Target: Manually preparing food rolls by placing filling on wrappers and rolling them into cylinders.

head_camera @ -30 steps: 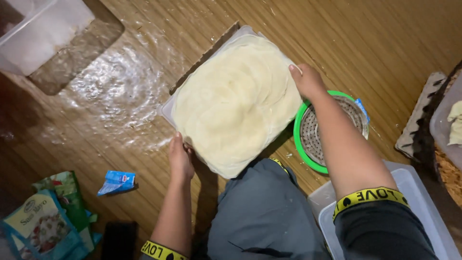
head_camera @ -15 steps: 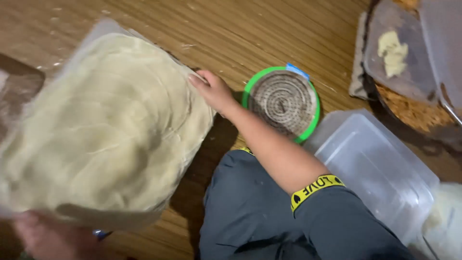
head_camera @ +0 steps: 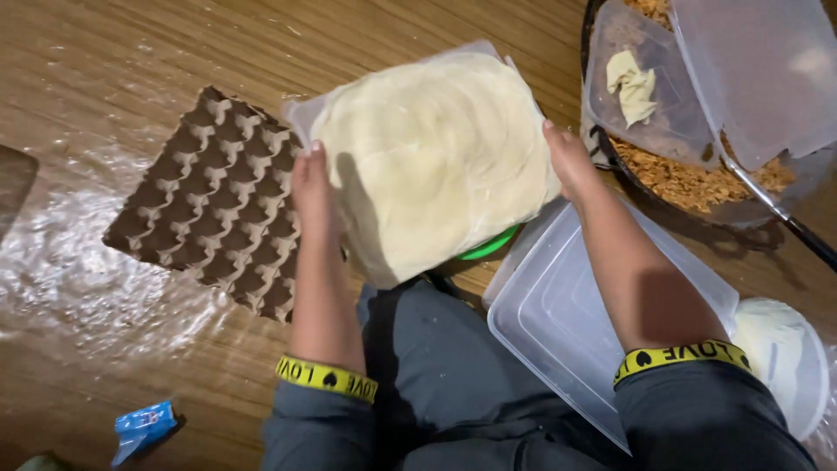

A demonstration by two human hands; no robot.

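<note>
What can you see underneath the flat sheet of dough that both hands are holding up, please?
Below the dough sheet only a green rim edge peeks out beside the clear plastic tub. Whatever that rim belongs to is covered by the dough.

Small blue wrapper [head_camera: 142, 427] – crumpled, on floor, bottom left; brown egg carton tray [head_camera: 214, 205] – left.

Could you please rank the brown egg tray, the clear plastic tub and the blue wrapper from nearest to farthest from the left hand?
From the left hand:
1. Brown egg tray, right beside it, on its outer side.
2. Clear plastic tub, across the knees, under the other forearm.
3. Blue wrapper, down by the bottom-left corner.
</note>
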